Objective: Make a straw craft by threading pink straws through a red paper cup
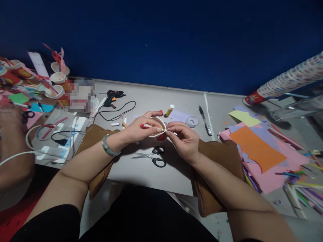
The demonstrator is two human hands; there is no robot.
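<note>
A red paper cup (161, 137) with a white rim is held over the table by my left hand (141, 127), its fingers wrapped around the side and its thumb at the rim. A small red-and-white piece (144, 126) shows by that hand's fingers. My right hand (184, 137) meets the cup's right rim, thumb and fingertips pinched together there; what lies between them is too small to make out. Below the cup lie black-handled scissors (151, 156), blades pointing left. Behind it stands a glue stick (169, 111), with a tape roll (191, 121) to the right.
A black glue gun (114, 97) with its cord lies at back left, near a white power strip (72, 137). Coloured paper (257, 148) spreads on the right, a black pen (205, 120) nearer. Stacked cups (290, 79) lean far right. Another person's arm (15, 148) is at left.
</note>
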